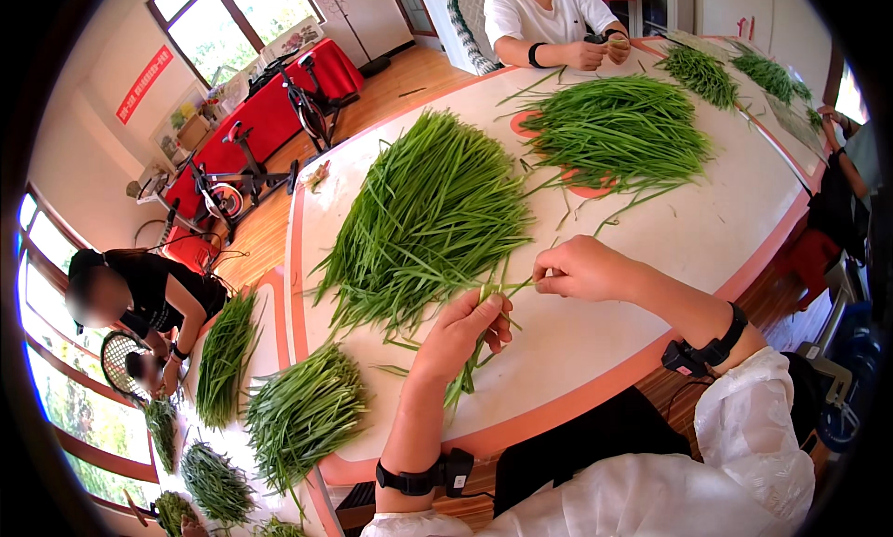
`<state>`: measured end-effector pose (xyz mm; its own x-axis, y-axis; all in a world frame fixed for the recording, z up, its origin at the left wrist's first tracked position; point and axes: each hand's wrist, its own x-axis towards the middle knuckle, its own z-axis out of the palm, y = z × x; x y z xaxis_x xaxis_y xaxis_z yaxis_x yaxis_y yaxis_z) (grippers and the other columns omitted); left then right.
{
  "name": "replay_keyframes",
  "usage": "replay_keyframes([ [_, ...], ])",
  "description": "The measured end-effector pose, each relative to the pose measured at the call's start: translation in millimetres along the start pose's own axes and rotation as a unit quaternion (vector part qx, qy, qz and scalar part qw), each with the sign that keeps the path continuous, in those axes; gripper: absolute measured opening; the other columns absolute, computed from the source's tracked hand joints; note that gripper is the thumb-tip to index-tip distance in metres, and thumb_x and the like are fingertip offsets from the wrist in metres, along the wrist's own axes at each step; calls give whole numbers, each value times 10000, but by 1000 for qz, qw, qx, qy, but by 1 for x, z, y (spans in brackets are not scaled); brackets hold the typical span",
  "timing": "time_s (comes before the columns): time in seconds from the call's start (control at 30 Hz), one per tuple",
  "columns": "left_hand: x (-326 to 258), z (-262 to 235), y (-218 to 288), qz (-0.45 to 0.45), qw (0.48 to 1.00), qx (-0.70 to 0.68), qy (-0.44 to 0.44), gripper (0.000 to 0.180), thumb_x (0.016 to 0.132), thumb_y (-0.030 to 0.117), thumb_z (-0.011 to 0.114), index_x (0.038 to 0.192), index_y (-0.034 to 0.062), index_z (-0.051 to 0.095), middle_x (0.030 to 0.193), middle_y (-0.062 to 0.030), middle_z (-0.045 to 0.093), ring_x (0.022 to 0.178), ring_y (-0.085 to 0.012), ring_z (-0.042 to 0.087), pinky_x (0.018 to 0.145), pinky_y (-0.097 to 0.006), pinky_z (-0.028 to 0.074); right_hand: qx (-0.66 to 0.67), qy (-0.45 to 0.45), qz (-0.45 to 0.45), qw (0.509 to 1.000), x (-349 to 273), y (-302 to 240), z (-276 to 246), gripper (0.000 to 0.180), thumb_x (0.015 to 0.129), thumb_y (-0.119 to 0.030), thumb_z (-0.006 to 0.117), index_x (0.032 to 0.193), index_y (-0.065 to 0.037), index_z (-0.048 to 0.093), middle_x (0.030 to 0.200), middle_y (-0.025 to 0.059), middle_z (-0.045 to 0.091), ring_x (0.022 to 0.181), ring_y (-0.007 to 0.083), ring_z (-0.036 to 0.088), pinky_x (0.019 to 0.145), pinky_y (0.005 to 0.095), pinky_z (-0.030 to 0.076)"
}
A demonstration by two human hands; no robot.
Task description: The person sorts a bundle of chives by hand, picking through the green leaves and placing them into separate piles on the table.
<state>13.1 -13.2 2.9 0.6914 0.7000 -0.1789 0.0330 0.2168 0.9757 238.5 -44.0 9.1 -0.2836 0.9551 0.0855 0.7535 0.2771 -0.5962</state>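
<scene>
Over the near side of the table, my left hand [467, 328] is closed around a few garlic chives [462, 381], whose leaves hang below the fist. Pale stem ends poke out on top, by the thumb. To its right my right hand [579, 269] pinches with thumb and fingertips at the tip of a thin stalk [517, 286] that stretches across from the left hand. Just beyond both hands lies a big heap of garlic chives [428, 221], some loose leaves reaching toward my left fist.
Another chive heap [619, 132] lies farther back, before a person in a white shirt [539, 20]. Smaller piles [307, 411] sit at the left, where a person in black [172, 300] bends over. Exercise bikes [233, 179] stand beyond the white table [707, 248]; another person is at the right edge.
</scene>
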Motion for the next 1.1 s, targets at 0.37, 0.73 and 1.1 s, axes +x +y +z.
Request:
replay_keyframes([
  [0.37,5,-2,-6,-2,992,125,-16,255,933,179,466,1000,-42,575,900,-65,608,827,-111,543,775,-245,428,3,-27,-54,998,-16,-36,8,153,786,-187,615,795,-36,594,696,109,636,633,277,607,600,355,470],
  [0.73,3,-7,-4,-26,997,66,-28,223,918,196,480,876,-10,555,737,-47,557,654,-135,525,647,-272,441,103,22,-54,993,-1,-33,9,197,790,-219,653,789,-31,591,661,68,623,598,174,596,555,290,450],
  [1.1,1,-12,0,-28,988,-150,-2,189,913,192,468,926,12,524,686,-55,500,567,-147,477,571,-306,438,256,-45,56,964,16,4,14,320,907,-322,524,1047,-42,592,836,-5,597,732,70,524,639,237,472],
])
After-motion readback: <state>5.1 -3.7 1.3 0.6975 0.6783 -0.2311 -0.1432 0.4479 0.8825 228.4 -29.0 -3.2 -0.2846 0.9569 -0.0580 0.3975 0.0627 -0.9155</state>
